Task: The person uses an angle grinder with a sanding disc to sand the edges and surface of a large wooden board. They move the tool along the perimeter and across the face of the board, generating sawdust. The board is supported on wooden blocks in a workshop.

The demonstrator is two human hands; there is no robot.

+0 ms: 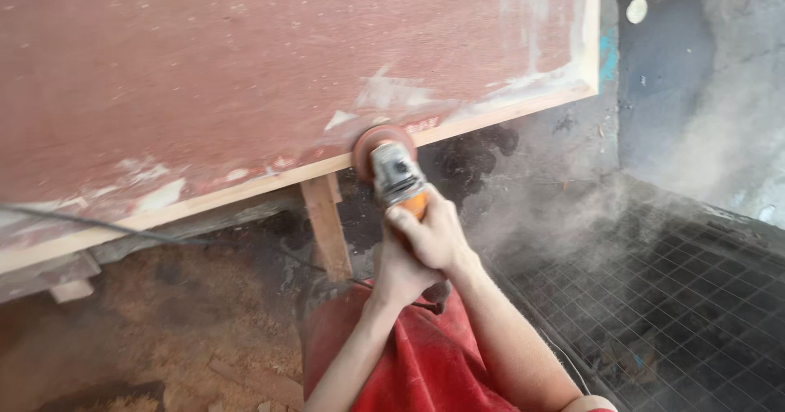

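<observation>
At the lower edge of the reddish panel [245, 69], one angle grinder [396, 171] presses its sanding disc [370, 142] against the pale wooden edge strip. Both hands, left [398, 269] and right [433, 232], have fingers clamped around its body. Sanding looks underway; steady pressure along the edge matters next. Dust drifts over one wire grid [670, 297].
</observation>
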